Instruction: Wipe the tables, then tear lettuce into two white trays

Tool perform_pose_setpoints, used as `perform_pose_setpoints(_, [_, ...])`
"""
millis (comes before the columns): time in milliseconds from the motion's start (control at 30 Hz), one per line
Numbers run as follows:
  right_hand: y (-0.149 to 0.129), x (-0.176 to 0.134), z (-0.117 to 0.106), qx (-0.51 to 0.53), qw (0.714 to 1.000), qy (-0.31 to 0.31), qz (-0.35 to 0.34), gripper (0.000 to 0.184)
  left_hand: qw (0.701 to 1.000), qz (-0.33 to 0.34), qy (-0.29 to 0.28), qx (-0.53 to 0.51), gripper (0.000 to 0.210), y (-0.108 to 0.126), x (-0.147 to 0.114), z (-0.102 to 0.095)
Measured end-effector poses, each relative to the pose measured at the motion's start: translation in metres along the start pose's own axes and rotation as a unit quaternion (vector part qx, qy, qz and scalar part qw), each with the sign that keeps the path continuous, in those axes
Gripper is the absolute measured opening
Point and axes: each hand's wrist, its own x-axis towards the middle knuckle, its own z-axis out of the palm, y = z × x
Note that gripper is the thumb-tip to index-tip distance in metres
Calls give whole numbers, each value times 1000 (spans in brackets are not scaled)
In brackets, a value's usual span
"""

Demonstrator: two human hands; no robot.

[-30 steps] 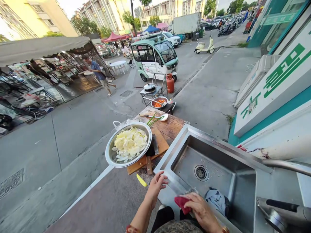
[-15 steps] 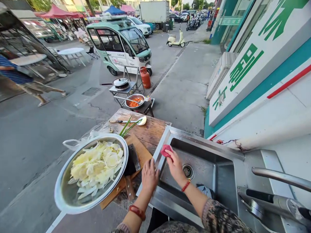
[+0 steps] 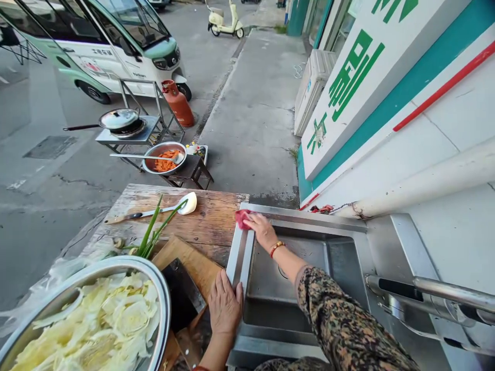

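On the steel sink (image 3: 238, 255), at its far left corner, the right hand (image 3: 264, 231) gripped a red cloth (image 3: 243, 219); the left hand (image 3: 224, 305) lay flat, empty. Wiping seemed not yet finished.

"How does the light fall?"

"Soft, bright daylight — glints line the steel sink (image 3: 242, 252) and the pan lid (image 3: 119, 118), while the sink's near inner wall (image 3: 278, 312) is dark."

"And the sharpness?"

"Grain on the tabletop (image 3: 211, 216) reads clearly — the wide lens stretches the bowl (image 3: 165, 293) at lower left."
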Motion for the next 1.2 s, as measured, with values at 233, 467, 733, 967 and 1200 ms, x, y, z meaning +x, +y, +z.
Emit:
perform_pose_setpoints(233, [83, -111, -87, -97, 985, 78, 115, 53, 1000, -2, 0, -4, 58, -9, -8, 1])
perform_pose_setpoints(467, [207, -218, -119, -186, 822, 307, 442, 54, 998, -49, -45, -16, 58, -14, -22, 8])
perform_pose_setpoints(733, [127, -142, -66, -99, 890, 294, 335, 50, 990, -68, -118, -43, 65, -5, -22, -11])
perform_pose_setpoints(967, [26, -188, -44, 185, 939, 103, 272, 44, 988, -68, -83, -110, 66, -7, -30, -14])
perform_pose_setpoints(1200, [-34, -250, -101, 267, 915, 146, 266, 51, 943, -55, -10, -328, 64, 50, -34, -32])
